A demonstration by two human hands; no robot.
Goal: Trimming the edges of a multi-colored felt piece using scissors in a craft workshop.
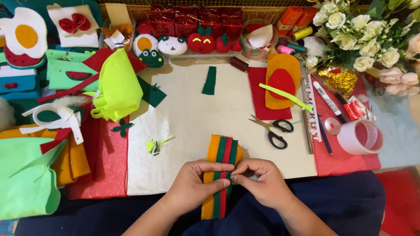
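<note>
An orange felt strip (213,150) with green and red stripes laid lengthwise lies at the near edge of the cream felt mat (188,109). My left hand (192,183) presses flat across the strip's middle, fingers pointing right. My right hand (260,181) pinches the strip's right side with thumb and fingertips, meeting the left fingers. The strip's lower end (212,207) hangs over my lap.
Black-handled scissors (273,129) lie right of the strip. A tape roll (361,136), pens and a ruler (311,109) sit at right. Felt sheets (118,85) pile up at left. Felt toys (173,45), red boxes and white roses (363,35) line the back.
</note>
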